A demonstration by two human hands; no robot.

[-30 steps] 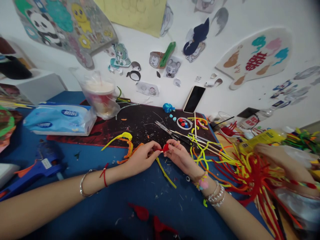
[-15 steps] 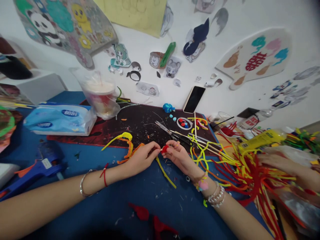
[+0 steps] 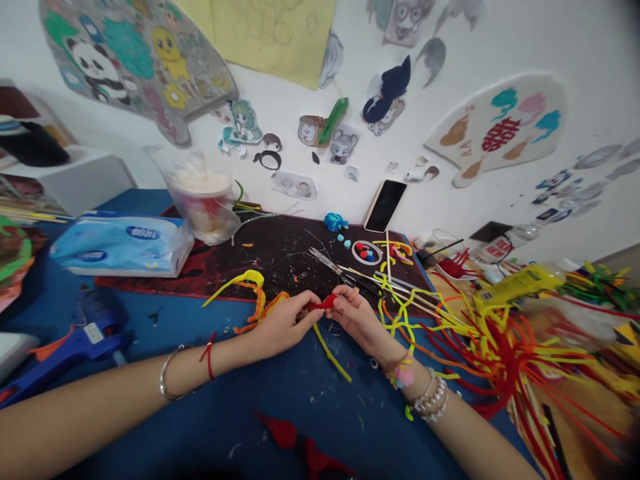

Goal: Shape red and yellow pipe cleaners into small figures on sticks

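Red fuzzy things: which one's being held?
The small red piece pinched between left hand and right hand; the red bunch at right and red shapes below touch neither.

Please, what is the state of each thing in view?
Red piece: pinched by left hand and right hand
Phone: leaning on the wall, screen dark
Cup: upright, inside a plastic bag
Tissue pack: lying flat
Glue gun: lying on its side
Scissors: on dark mat, blade opening unclear
Small dish: holding balls
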